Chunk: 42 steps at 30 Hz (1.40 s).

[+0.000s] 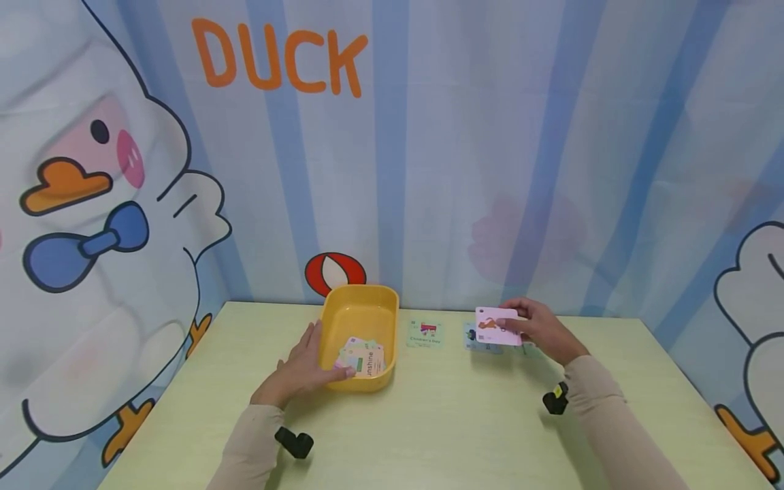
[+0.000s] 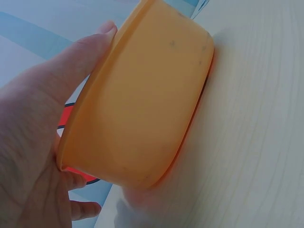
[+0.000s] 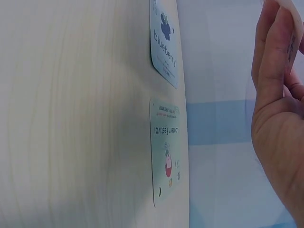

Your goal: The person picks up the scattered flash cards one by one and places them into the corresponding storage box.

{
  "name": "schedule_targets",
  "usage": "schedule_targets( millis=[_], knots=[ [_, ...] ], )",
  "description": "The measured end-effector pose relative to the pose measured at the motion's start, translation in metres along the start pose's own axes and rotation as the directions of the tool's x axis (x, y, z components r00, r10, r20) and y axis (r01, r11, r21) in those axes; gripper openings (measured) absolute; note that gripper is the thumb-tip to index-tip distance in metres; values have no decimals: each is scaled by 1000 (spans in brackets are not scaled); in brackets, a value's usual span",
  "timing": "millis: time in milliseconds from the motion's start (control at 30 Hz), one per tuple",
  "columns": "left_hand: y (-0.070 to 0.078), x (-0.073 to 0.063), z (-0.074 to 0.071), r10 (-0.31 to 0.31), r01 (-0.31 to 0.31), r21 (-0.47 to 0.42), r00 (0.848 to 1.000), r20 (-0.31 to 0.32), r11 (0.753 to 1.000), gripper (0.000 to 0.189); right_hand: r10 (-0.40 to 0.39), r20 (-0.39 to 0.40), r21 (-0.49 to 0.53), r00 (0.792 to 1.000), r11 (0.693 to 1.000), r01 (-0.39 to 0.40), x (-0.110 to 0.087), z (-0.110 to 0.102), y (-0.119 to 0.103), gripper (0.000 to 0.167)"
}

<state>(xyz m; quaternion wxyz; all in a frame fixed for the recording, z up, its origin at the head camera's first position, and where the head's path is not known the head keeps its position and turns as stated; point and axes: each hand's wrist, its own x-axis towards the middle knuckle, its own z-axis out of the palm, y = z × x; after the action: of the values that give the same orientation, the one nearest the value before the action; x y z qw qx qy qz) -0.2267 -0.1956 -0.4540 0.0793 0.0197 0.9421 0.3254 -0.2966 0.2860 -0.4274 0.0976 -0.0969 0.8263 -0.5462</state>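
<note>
1. Right now, your left hand [image 1: 297, 371] holds the tray [image 1: 360, 384], thumb over the near rim and fingers, partly spread, along its left side.
2. Your right hand [image 1: 545, 330] pinches the pink card [image 1: 488, 324], well to the right of the tray and raised above the desk [image 1: 429, 422].
3. From the head camera you see the pink card's face, with an orange-brown picture on it; your right wrist view catches only its edge and a strip of dark print beside your fingers.
4. That same wrist view lets you read two cards lying on the desk: the blueberry card [image 3: 164, 40] and the Lantern Festival card [image 3: 166, 152], just beside each other. Seen from the head, the pink card and your hand partly cover them.
5. Only the head view shows you the Children's Day card [image 1: 425, 333], between the tray and the blueberry card, and the loose pile [image 1: 365, 361] inside the tray's near end.
6. Your left wrist view gives you the tray's outer wall and two fingertips bent down past its edge.
</note>
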Motion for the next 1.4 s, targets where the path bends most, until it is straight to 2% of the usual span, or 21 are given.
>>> schedule_targets(
  millis=[633, 1000, 1400],
  knots=[
    [0, -2, 1, 4, -4, -9, 1000, -3, 1000, 133, 5, 2, 33, 1000, 999, -5, 4, 11, -4, 56],
    [0, -4, 1, 1, -1, 9, 1000, 7, 1000, 133, -25, 25, 76, 999, 997, 23, 7, 17, -4, 58],
    [-1, 0, 1, -4, 4, 10, 1000, 0, 1000, 133, -37, 18, 72, 999, 997, 36, 13, 26, -7, 53]
  ],
)
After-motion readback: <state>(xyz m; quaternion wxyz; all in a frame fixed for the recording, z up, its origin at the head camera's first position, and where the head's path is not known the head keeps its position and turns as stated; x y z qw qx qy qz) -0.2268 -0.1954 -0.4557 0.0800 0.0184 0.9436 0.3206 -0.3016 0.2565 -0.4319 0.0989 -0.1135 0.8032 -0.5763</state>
